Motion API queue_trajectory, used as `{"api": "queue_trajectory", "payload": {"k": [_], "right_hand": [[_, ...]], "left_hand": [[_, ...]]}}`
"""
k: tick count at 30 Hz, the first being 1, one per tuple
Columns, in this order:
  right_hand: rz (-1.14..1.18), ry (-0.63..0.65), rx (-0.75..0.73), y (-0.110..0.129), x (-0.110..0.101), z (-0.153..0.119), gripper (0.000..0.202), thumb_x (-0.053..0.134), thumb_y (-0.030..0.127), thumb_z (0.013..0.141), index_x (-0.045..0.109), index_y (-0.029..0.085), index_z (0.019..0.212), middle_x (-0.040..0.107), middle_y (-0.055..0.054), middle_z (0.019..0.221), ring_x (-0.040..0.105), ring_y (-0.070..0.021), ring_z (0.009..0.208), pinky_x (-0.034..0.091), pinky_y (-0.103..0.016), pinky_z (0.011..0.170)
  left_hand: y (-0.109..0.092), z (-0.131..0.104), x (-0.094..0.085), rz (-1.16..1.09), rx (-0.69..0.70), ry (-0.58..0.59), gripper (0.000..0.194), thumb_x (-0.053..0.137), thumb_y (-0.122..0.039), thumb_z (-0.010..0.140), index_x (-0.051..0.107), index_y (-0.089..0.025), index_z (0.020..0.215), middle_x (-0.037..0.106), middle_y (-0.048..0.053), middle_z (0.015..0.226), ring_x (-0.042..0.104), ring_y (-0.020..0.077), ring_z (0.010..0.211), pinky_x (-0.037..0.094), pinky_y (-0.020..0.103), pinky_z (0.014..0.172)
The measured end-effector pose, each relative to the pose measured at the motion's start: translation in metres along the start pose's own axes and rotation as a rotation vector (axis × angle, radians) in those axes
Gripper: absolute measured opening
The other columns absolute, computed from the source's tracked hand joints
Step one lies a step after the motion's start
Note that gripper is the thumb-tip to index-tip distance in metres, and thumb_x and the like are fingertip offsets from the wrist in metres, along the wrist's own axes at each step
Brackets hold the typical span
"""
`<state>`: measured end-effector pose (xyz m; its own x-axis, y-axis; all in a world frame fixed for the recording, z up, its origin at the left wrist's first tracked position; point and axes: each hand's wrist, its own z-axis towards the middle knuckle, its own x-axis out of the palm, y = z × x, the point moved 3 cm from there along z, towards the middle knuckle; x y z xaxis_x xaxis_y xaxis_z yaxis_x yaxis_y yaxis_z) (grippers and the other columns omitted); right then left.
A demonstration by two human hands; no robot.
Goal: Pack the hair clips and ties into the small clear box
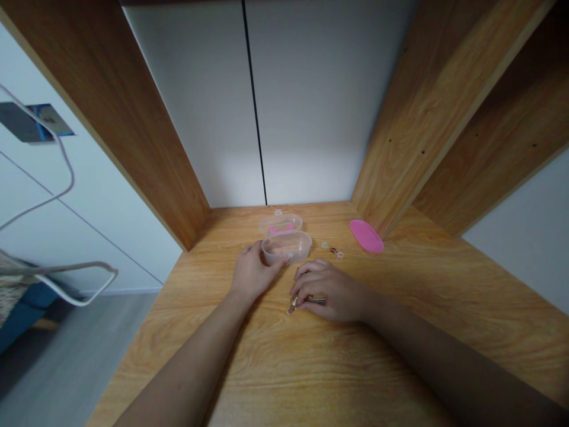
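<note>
My left hand [255,271] grips the left side of a clear oval plastic box [297,249], thumb along its front and fingers behind. The box's hinged clear lid [267,224], with a pink patch on it, lies tipped back behind the box. To the right of the box's front, my right hand [331,290] is closed around small metallic pieces, perhaps hair clips [316,300], whose ends poke out under the fingers. Their exact kind is hard to make out. Beyond the right hand, several small hair-tie-like loops [336,252] lie on the table.
A pink oval lid-like piece [367,236] lies at the back right of the wooden tabletop [284,367]. Wooden side panels [427,118] and a white back wall [306,107] enclose the far end. A white cable [71,172] hangs at left.
</note>
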<state>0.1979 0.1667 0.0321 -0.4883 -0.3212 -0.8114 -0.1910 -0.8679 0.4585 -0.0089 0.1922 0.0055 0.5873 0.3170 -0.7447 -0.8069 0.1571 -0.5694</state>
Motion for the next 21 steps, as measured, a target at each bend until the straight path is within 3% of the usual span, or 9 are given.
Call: {"api": "queue_trajectory", "payload": {"k": [7,15,21], "right_hand": [[-0.034,-0.105,0.086,0.000,-0.013,-0.002,0.015,0.068,0.027,0.090,0.072,0.025,0.104,0.073,-0.005,0.100,0.064,-0.0208,0.098,0.048,-0.038,0.090],[-0.044,0.020,0.118,-0.008,-0.008,-0.007,0.027,0.069,0.020,0.083,0.073,0.026,0.109,0.073,-0.004,0.103,0.062,-0.0230,0.107,0.047,-0.041,0.097],[-0.020,0.018,0.059,-0.002,0.000,-0.002,0.024,0.065,0.014,0.083,0.073,0.025,0.104,0.074,-0.003,0.097,0.064,-0.0203,0.097,0.046,-0.040,0.093]], "left_hand": [[-0.001,0.000,-0.002,0.002,0.007,0.007,0.044,0.074,-0.053,0.081,0.067,-0.020,0.109,0.074,0.010,0.102,0.067,0.0266,0.096,0.051,0.036,0.083],[0.000,0.000,-0.001,0.002,-0.005,0.002,0.046,0.075,-0.053,0.079,0.067,-0.019,0.109,0.073,0.011,0.101,0.067,0.0262,0.098,0.051,0.036,0.085],[-0.002,0.000,-0.002,-0.011,0.008,0.008,0.046,0.074,-0.054,0.080,0.067,-0.019,0.109,0.074,0.011,0.101,0.068,0.0253,0.095,0.051,0.035,0.082]]}}
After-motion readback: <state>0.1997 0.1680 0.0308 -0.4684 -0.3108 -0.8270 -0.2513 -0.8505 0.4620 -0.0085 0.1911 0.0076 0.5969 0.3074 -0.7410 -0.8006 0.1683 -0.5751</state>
